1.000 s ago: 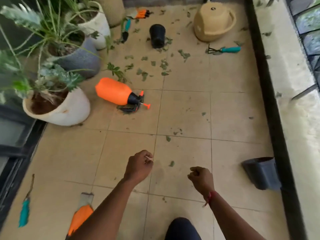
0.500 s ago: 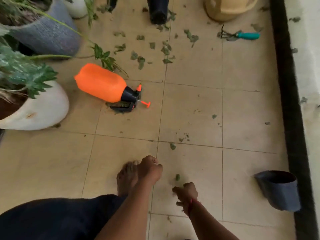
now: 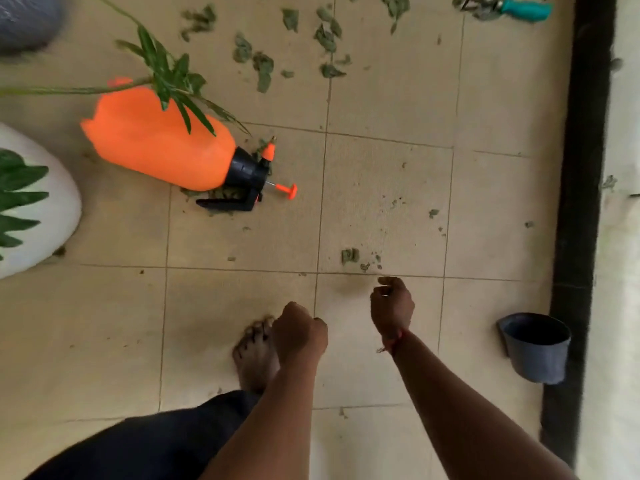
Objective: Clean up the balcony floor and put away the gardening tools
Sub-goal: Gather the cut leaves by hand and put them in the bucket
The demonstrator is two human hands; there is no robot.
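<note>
My left hand (image 3: pixel 299 336) is curled into a fist low over the tiled floor, with nothing visible in it. My right hand (image 3: pixel 391 304) hovers just to its right, its fingertips pinching a small dark leaf scrap. More leaf scraps (image 3: pixel 349 254) lie just ahead of it, and several torn leaves (image 3: pixel 325 36) litter the far tiles. An orange pressure sprayer (image 3: pixel 156 147) lies on its side to the left. A teal-handled hand rake (image 3: pixel 526 10) lies at the top right.
A grey plastic pot (image 3: pixel 535 348) stands at the right against the black kerb (image 3: pixel 581 202). A white planter (image 3: pixel 52 209) sits at the left edge, and a plant stem hangs over the sprayer. My bare foot (image 3: pixel 256 355) rests beside my left hand.
The view has moved forward and down toward the floor. My right hand reached a leaf scrap beside it, and that scrap is gone from the tile now.
</note>
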